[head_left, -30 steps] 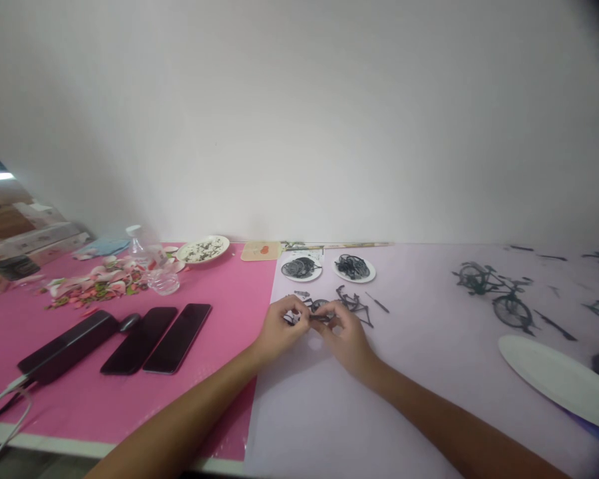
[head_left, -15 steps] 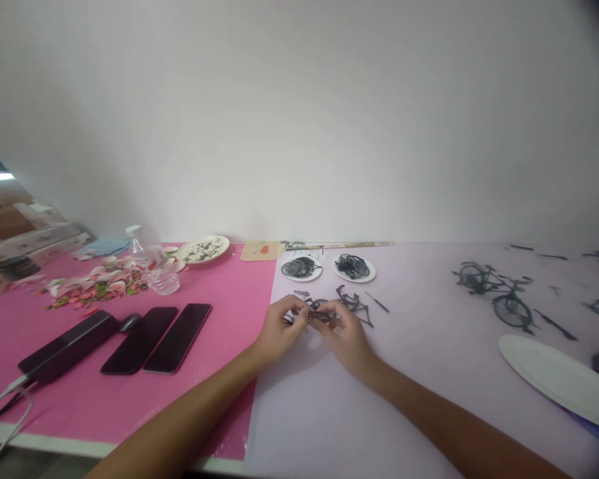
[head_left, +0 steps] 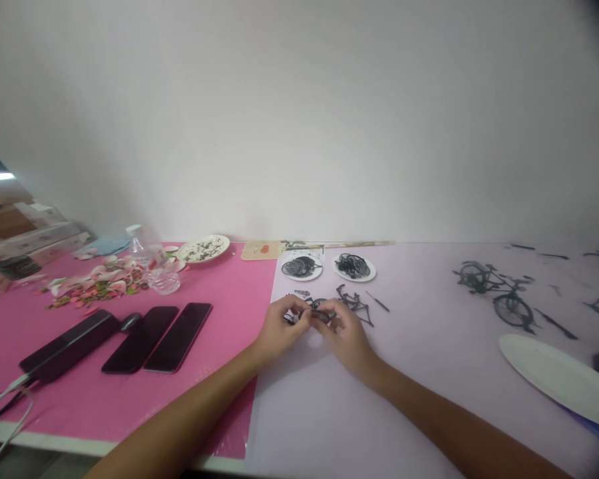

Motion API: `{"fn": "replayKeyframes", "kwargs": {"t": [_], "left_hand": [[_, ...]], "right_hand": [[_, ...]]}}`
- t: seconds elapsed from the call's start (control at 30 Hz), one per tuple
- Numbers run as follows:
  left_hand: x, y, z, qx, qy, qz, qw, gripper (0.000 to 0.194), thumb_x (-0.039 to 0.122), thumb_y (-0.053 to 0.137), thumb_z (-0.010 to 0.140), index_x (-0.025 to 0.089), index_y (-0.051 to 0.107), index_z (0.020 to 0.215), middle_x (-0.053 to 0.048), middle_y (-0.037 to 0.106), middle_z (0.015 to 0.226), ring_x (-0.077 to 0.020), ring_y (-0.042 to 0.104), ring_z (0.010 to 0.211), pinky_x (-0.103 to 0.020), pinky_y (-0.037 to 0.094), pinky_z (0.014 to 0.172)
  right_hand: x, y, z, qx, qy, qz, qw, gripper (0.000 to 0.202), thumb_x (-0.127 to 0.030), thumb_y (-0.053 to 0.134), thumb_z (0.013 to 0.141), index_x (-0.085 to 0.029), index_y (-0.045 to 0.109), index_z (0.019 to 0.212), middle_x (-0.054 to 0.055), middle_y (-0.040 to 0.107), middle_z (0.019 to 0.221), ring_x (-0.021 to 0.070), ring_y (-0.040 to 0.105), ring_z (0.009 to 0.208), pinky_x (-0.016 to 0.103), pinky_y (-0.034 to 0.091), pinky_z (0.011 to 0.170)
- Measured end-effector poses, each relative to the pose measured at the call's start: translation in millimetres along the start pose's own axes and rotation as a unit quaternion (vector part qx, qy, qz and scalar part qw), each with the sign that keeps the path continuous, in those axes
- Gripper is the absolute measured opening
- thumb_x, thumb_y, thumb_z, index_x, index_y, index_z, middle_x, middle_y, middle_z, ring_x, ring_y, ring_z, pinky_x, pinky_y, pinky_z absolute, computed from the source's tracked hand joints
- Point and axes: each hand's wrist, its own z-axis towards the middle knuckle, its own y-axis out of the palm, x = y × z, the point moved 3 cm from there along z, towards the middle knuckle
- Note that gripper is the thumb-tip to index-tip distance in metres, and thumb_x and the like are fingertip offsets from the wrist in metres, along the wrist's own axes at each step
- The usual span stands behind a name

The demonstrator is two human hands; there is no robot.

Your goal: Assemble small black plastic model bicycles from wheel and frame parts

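Between my left hand (head_left: 282, 327) and my right hand (head_left: 347, 332) is a small dark part (head_left: 321, 315), pinched by the fingertips of both. The fingers hide much of its shape. Just behind the hands lie a black bicycle frame piece (head_left: 355, 303) and other dark parts, some of them covered by the fingers. A thin screwdriver-like tool (head_left: 378, 301) rests to the right of the frame piece. Farther back, one white plate (head_left: 302, 278) bears small black wheels, and a second white plate (head_left: 367, 277) bears more tangled black parts.
At the right stand a black model bicycle (head_left: 499, 293) and an oval white tray (head_left: 554, 379). On the pink cover at left are two phones (head_left: 178, 337), a black power bank (head_left: 70, 346), a plastic bottle (head_left: 140, 249), petal-like pieces (head_left: 100, 283) and a speckled plate (head_left: 223, 250).
The dark part between my fingertips has turned slightly and shows a more rounded edge. Both hands have stayed in nearly the same place.
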Motion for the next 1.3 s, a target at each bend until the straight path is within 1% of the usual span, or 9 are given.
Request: {"fn": "replayKeyframes", "kwargs": {"t": [0.2,0.43,0.57,0.8,0.9,1.03,1.17,1.23,1.3], "left_hand": [[0.6,-0.2,0.9,-0.004,-0.015,-0.009,1.0,0.015,0.03,0.065,0.089,0.016,0.068,0.081,-0.004,0.068,0.079,-0.017,0.062,0.076,-0.027,0.049,0.072],[-2.9,-0.1,1.6,-0.006,-0.013,-0.016,1.0,0.01,0.022,0.063,0.087,0.017,0.066,0.079,-0.002,0.067,0.078,-0.0162,0.062,0.074,-0.026,0.048,0.072],[-4.1,-0.5,1.1,-0.006,-0.021,-0.019,1.0,0.009,0.019,0.062,0.086,0.017,0.065,0.078,-0.002,0.067,0.079,-0.0163,0.062,0.076,-0.026,0.048,0.073],[-6.4,0.2,1.0,-0.005,-0.039,-0.031,0.999,0.015,0.029,0.065,0.09,0.017,0.067,0.081,-0.004,0.068,0.08,-0.0163,0.062,0.076,-0.026,0.048,0.072],[-6.6,0.3,1.7,-0.006,-0.047,-0.042,0.998,0.021,0.036,0.067,0.091,0.016,0.069,0.083,-0.005,0.069,0.081,-0.0165,0.062,0.076,-0.027,0.049,0.072],[-5.9,0.5,2.7,-0.024,-0.056,-0.066,0.996,0.032,0.045,0.065,0.094,0.015,0.073,0.09,-0.008,0.073,0.088,-0.0187,0.066,0.082,-0.028,0.051,0.076],[-9.5,1.3,3.5,-0.031,-0.082,-0.099,0.991,0.039,0.051,0.065,0.093,0.013,0.074,0.092,-0.01,0.075,0.09,-0.0195,0.068,0.082,-0.026,0.052,0.07],[-13.4,2.1,3.8,-0.03,-0.097,-0.113,0.988,0.039,0.052,0.066,0.092,0.013,0.074,0.093,-0.01,0.076,0.091,-0.0188,0.068,0.08,-0.024,0.05,0.065],[-16.9,2.9,4.1,-0.028,-0.111,-0.126,0.985,0.039,0.052,0.069,0.09,0.014,0.075,0.096,-0.01,0.076,0.092,-0.0184,0.068,0.079,-0.023,0.049,0.063]], "right_hand": [[0.2,0.5,0.0,0.002,-0.015,-0.004,1.0,0.019,-0.041,0.07,0.093,-0.024,0.063,0.09,0.005,0.066,0.09,0.0209,0.063,0.081,0.028,0.048,0.059],[0.3,0.9,-1.0,0.0,-0.025,-0.008,1.0,0.014,-0.036,0.07,0.093,-0.024,0.063,0.092,0.004,0.065,0.092,0.0205,0.062,0.081,0.028,0.047,0.059],[-0.9,1.1,-1.9,0.004,-0.02,-0.007,1.0,0.011,-0.033,0.07,0.093,-0.025,0.065,0.098,0.005,0.067,0.096,0.0213,0.064,0.084,0.028,0.047,0.06],[-3.6,0.7,-2.1,0.003,-0.018,-0.011,1.0,0.011,-0.032,0.069,0.093,-0.025,0.065,0.1,0.006,0.067,0.097,0.0213,0.064,0.084,0.028,0.047,0.059],[-5.4,-0.2,-1.7,0.006,-0.025,-0.018,1.0,0.009,-0.031,0.069,0.093,-0.025,0.065,0.099,0.005,0.067,0.096,0.021,0.064,0.083,0.029,0.048,0.06],[-6.8,-1.2,-2.1,0.021,-0.043,-0.03,0.998,0.011,-0.031,0.066,0.095,-0.024,0.065,0.103,0.007,0.068,0.099,0.0209,0.064,0.085,0.029,0.05,0.061],[-3.4,-1.9,-4.0,0.065,-0.039,-0.033,0.997,0.023,-0.029,0.068,0.093,-0.025,0.061,0.115,0.007,0.067,0.107,0.0228,0.067,0.096,0.029,0.054,0.065],[-1.3,-2.3,-4.7,0.086,-0.04,-0.027,0.995,0.031,-0.029,0.07,0.092,-0.025,0.059,0.12,0.008,0.066,0.108,0.0235,0.067,0.099,0.029,0.055,0.065],[0.2,-2.7,-4.9,0.094,-0.047,-0.025,0.994,0.033,-0.028,0.07,0.091,-0.026,0.057,0.122,0.008,0.066,0.109,0.0238,0.068,0.101,0.029,0.056,0.065]]}}
